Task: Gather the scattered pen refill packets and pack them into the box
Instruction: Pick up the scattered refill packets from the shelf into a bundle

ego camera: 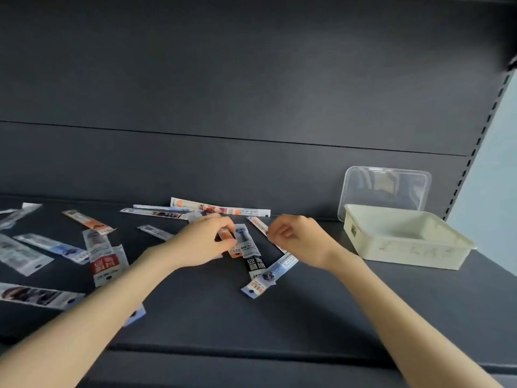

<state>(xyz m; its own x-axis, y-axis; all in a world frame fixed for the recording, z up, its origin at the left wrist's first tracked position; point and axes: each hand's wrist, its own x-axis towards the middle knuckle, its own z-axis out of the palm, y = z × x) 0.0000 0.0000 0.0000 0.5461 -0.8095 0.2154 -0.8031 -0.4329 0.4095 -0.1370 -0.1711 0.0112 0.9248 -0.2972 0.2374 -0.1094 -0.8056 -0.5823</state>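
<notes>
Print covered the scattered flat plastic pen refill packets (253, 256) on the dark shelf, but none of it was sharp enough to read.

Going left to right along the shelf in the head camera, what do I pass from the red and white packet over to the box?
red and white packet → left hand → black packet → right hand → cream box, with its clear lid propped behind it.

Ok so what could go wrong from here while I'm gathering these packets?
The left hand pinches an orange packet that overlaps a black packet; lifting may drag that one along. The clear lid leans upright behind the box and could be knocked over. Packets at the far left may get missed.
</notes>
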